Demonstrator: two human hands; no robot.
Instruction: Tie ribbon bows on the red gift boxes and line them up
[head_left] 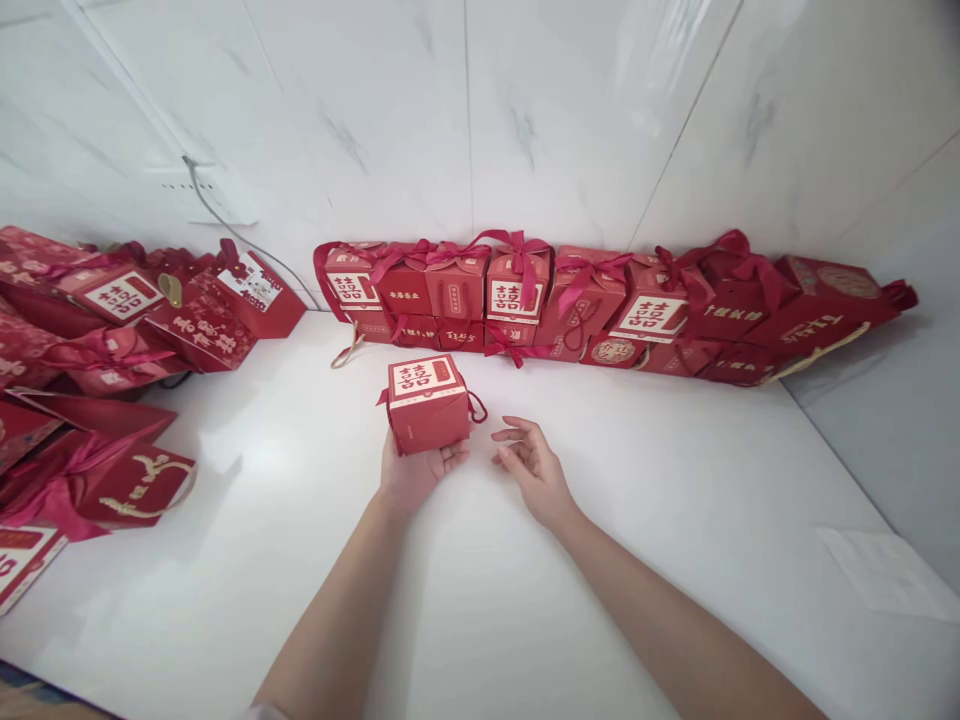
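Observation:
A red gift box point(431, 425) with a white panel and a red double-happiness character rests on the palm of my left hand point(416, 475). That hand supports it from below, and its fingertips show past the lower right edge. A dark red cord loop sticks out from the box's right side, and a bit of ribbon shows at its left. To the right of the box is my right hand point(534, 470), apart from it. Its fingers are loosely curved and spread, with nothing in them.
Along the wall point(397, 120) stands a two-layer row of red gift boxes point(431, 290) with ribbons. A jumbled heap of similar boxes point(202, 320) lies at the left on the white table point(480, 620). A grey cable point(225, 212) hangs on the wall behind.

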